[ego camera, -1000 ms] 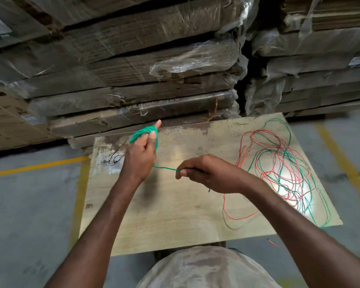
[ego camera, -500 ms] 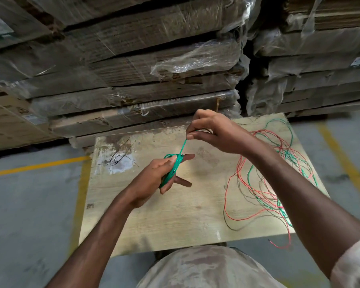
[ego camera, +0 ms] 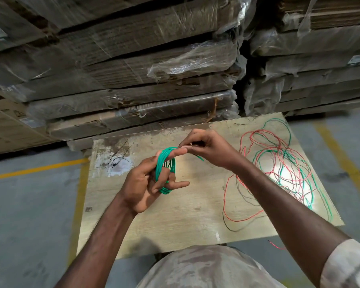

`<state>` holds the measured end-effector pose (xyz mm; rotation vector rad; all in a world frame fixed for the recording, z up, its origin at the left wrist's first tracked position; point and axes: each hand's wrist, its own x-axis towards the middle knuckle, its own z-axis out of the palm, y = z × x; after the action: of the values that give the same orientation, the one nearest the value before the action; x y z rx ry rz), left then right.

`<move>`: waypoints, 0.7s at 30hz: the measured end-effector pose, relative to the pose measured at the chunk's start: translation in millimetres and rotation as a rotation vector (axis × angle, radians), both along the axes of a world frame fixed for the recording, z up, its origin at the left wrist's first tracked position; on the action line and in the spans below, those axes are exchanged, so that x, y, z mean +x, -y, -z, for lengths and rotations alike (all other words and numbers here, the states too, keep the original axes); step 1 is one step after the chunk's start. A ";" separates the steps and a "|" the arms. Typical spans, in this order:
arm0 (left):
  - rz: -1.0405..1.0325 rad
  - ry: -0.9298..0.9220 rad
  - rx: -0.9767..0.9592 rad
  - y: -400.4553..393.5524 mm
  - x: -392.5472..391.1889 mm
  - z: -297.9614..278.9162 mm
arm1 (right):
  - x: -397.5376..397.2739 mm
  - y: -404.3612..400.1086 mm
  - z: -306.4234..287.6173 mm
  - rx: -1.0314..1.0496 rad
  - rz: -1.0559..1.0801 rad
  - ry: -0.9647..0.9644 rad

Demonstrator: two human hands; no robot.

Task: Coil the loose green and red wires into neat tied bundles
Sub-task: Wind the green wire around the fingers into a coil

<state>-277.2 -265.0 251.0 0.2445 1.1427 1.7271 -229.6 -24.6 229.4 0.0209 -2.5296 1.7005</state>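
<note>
Left hand (ego camera: 146, 183) up over the wooden surface (ego camera: 175, 221), fingers curled through a green wire coil (ego camera: 165, 170) looped around them. Right hand (ego camera: 208, 150) just beside it, fingers pinched together on the coil's loose end at the top. Loose red and green wires (ego camera: 283, 169) still tangled on the surface's right side, well apart from the coil.

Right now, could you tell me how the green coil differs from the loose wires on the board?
The green coil is wound tight around the left hand; the loose wires sprawl tangled on the board. The coil is green only; the loose wires mix red and green. Both are thin wire.
</note>
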 end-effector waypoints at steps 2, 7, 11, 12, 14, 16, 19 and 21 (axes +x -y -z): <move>-0.024 0.049 0.048 -3.1 -1.1 -2.8 | 4.6 6.1 3.6 -0.212 0.027 0.039; -0.077 0.118 0.167 -14.5 -2.7 -14.4 | 15.1 24.1 9.7 -0.730 -0.083 0.097; -0.178 0.147 0.148 -21.3 -3.9 -19.5 | 16.7 30.7 2.8 -0.896 -0.069 0.160; -0.205 0.151 0.134 -22.2 -4.8 -19.5 | 16.4 31.3 1.2 -0.891 -0.066 0.166; -0.258 0.144 0.085 -24.5 -6.0 -19.2 | 15.2 31.5 -1.1 -0.860 -0.057 0.153; -0.318 0.106 0.002 -28.3 -5.3 -19.9 | 14.1 32.4 -2.3 -0.843 -0.026 0.143; -0.392 0.028 -0.100 -33.1 -4.0 -17.4 | 13.4 32.7 -2.2 -0.818 0.031 0.140; -0.436 -0.075 -0.166 -34.2 -5.7 -11.7 | 14.0 32.1 -1.4 -0.804 0.058 0.137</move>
<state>-282.9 -230.9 262.7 -0.0483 1.4663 1.9961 -215.7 -56.7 230.8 -0.2265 -1.7087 2.6126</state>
